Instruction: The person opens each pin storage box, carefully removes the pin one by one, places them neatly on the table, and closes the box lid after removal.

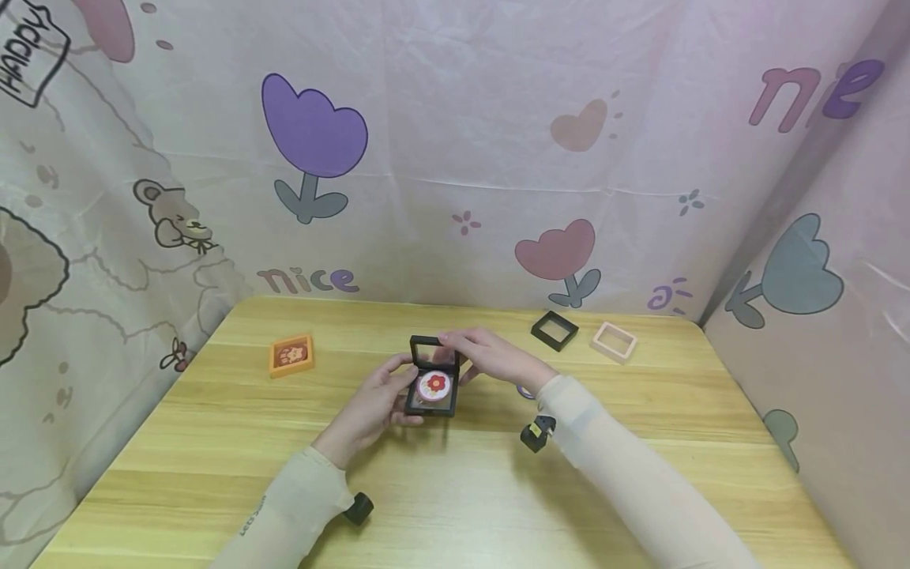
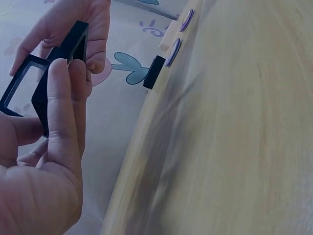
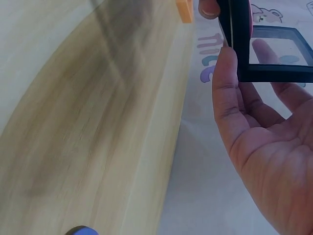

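Above the wooden table, a small black hinged display case [image 1: 430,411] is held with its lid [image 1: 425,341] swung up and its clear windows showing. A round badge [image 1: 434,385] with a red flower and a pinkish rim lies in the lower half. My left hand [image 1: 377,403] grips the lower half from the left, thumb at the inner edge and fingers beneath. At the right, my right hand [image 1: 494,356] pinches the raised lid near its top corner, with other fingers behind the case. In the right wrist view, the lid frame [image 3: 279,74] sits between thumb and fingers.
An orange framed case [image 1: 291,356] with a picture lies at the left. Toward the back right are a black frame [image 1: 554,330] and a pale pink frame [image 1: 614,341]. A round badge [image 1: 524,391] is partly hidden under my right wrist. The left wrist view shows two badges [image 2: 173,52].
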Tool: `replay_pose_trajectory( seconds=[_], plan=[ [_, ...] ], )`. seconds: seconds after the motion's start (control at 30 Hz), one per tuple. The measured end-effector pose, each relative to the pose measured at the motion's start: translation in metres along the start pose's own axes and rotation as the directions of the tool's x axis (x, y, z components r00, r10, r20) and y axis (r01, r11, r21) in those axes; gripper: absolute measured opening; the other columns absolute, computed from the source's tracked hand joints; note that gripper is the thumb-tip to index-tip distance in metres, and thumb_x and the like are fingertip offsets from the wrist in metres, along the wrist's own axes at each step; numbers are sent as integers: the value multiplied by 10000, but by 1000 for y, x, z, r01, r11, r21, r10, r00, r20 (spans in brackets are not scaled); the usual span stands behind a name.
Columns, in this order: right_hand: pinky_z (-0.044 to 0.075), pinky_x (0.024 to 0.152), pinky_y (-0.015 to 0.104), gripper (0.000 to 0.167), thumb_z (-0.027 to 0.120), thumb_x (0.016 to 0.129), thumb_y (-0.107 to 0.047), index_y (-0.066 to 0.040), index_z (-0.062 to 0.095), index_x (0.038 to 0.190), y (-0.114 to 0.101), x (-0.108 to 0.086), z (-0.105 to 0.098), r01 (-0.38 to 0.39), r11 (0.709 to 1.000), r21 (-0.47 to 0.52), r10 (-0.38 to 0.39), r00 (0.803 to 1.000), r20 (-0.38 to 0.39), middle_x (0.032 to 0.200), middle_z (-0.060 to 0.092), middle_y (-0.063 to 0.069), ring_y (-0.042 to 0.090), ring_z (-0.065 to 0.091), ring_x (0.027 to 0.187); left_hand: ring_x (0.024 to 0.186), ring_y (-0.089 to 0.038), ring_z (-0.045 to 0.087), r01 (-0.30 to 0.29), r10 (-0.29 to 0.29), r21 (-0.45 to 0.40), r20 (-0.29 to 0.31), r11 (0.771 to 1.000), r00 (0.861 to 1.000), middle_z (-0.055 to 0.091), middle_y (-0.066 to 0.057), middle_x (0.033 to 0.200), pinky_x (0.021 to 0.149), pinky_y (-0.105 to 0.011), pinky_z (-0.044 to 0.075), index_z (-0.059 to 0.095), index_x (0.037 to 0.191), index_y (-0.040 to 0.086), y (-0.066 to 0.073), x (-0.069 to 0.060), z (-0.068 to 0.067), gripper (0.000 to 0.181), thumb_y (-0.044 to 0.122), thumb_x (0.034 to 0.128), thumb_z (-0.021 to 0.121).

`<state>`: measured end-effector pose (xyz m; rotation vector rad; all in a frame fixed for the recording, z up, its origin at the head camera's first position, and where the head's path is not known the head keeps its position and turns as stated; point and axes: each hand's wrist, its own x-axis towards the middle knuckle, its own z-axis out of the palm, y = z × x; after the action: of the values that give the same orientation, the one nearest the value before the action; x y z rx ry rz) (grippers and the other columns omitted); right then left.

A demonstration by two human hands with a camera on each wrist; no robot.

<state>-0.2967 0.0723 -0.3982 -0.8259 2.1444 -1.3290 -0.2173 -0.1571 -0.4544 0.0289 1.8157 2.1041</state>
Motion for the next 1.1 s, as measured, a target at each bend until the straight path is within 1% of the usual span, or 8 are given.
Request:
replay_pose_trajectory(
  seconds=[0.17,0.4,0.5,0.73,0.83,0.93,1.0,1.1],
  plan=[
    [691,798,403,530,394,1153,-394,11,718,1265,1,-1,-1,-4,1000,-9,4,1000,11,1258,751,184,207,728,1050,876,-187,781,-22,22,30,10,999,1000,732,-108,1188,682,-275,678,430,1564,125,-2,1,1,418,215,1158,471],
    [689,809,417,484,433,1140,-377,-9,668,1348,3,-3,-3,-13,1000,-27,13,1000,15,1300,724,169,205,710,1054,851,-176,778,-45,45,51,8,998,999,744,-120,1157,662,-269,674,452,1545,62,-2,1,2,425,215,1151,494],
    [689,805,411,457,453,1132,-369,-25,666,1346,5,-3,-4,-15,999,-36,16,1000,16,1297,716,163,206,699,1058,835,-169,772,-50,50,60,6,997,999,742,-124,1148,653,-271,672,465,1531,41,-2,1,3,417,219,1154,487],
    [687,798,387,483,447,1132,-405,-40,663,1363,3,-4,-5,-16,998,-64,17,1000,16,1334,697,146,238,667,1091,763,-159,730,-34,38,80,-48,996,998,731,-120,1162,551,-218,599,535,1492,90,-2,3,4,369,230,1169,424],
    [683,789,383,483,456,1134,-425,-49,670,1348,3,-3,-4,-6,996,-90,6,1000,6,1275,717,140,232,666,1090,738,-161,718,-31,36,67,-84,997,996,742,-121,1157,525,-215,583,559,1476,97,-2,3,4,357,228,1162,448],
    [684,799,450,457,479,1134,-432,-65,678,1319,4,-2,-3,11,993,-118,-12,1000,-10,1170,744,127,218,671,1079,713,-159,710,-41,48,59,-116,997,992,755,-118,1138,507,-213,573,574,1463,90,-1,4,3,353,229,1154,476],
    [680,814,508,445,498,1131,-430,-66,670,1320,4,-2,-2,19,991,-131,-22,1000,-21,1117,758,122,209,676,1066,705,-155,705,-56,62,57,-124,997,990,760,-112,1131,503,-211,566,573,1460,73,-1,4,2,357,230,1152,482],
    [669,832,572,442,526,1121,-432,-75,640,1356,3,-2,-1,18,992,-126,-23,999,-39,1124,775,114,208,703,1037,701,-147,708,-75,81,54,-132,996,988,772,-104,1116,499,-208,562,568,1455,49,-1,4,1,363,231,1153,484]
  ],
)
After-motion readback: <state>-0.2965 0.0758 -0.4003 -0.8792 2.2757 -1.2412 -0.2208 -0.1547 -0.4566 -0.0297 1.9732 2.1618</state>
